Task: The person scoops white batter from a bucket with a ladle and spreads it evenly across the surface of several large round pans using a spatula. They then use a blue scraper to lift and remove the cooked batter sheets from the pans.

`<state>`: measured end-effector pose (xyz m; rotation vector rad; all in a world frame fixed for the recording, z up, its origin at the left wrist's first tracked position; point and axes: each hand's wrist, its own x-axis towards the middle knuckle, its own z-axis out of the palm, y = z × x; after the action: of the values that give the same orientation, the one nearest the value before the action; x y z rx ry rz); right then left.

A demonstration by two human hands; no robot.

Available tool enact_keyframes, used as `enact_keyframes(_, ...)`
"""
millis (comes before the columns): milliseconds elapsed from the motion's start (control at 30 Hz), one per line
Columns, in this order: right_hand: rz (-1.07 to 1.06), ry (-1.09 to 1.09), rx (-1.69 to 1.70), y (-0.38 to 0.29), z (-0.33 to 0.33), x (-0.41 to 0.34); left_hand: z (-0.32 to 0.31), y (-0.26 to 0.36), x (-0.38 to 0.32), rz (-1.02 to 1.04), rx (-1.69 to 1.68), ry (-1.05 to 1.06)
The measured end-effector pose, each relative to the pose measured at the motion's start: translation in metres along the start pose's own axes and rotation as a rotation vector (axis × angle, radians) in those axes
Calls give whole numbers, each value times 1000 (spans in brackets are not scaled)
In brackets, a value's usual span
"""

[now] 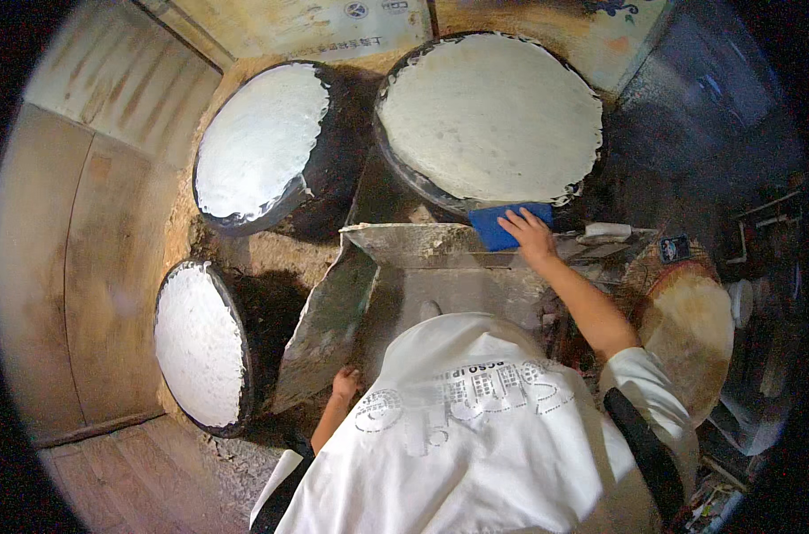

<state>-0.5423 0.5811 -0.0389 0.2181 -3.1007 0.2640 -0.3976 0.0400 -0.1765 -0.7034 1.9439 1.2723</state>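
Observation:
My right hand (530,235) lies on a flat blue scraper-like sheet (494,225), its fingers over the sheet's front. The sheet's far edge meets the near rim of the largest round dark griddle (491,117), which bears a thin white layer of batter with a ragged edge. My left hand (347,383) hangs low beside my white shirt, near a metal sheet panel (324,327); its fingers are curled, and whether it holds something cannot be made out. Two more round griddles with white layers stand at the upper left (263,143) and the left (201,344).
A stack of round, thin flatbreads (688,334) lies at the right. A white-handled tool (604,231) rests on the ledge right of the blue sheet. A smaller dark-and-blue packet (674,248) sits behind the stack. Stained wall panels (117,267) stand at the left.

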Motion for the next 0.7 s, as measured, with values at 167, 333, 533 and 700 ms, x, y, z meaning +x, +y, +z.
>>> enact_keyframes(167,-30,-9,-10,-89,10,91,-17,-87,43,215,85,-154)
enact_keyframes(333,-103,-176,-109,-152,-27,150,-52,-59,74,961,617,-196)
enact_keyframes(533,601,658,832,-114,-33,49,-75,42,56,235,-201,-225)
enact_keyframes(700,1469,1060,1432,-60,-20,-23,-82,76,65,-81,-293,-228)
